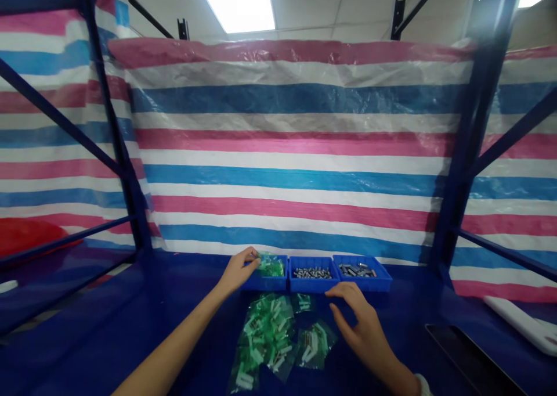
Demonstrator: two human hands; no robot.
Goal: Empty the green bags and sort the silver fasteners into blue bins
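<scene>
Green plastic bags (265, 332) lie on the blue surface (87, 326); left hand (238, 270) fingers clamp a green bag (272, 265) at the blue plastic tray (265, 285); right hand (361, 326) fingers spread apart.

Left hand (238, 270) forward, right hand (359, 320) splayed open

I'm looking at a striped plastic tarp (287, 152) strung behind a blue steel rack (474, 123), with a black flat panel (470, 358) on the counter (183, 283), and a red object (26, 233) far left.
</scene>
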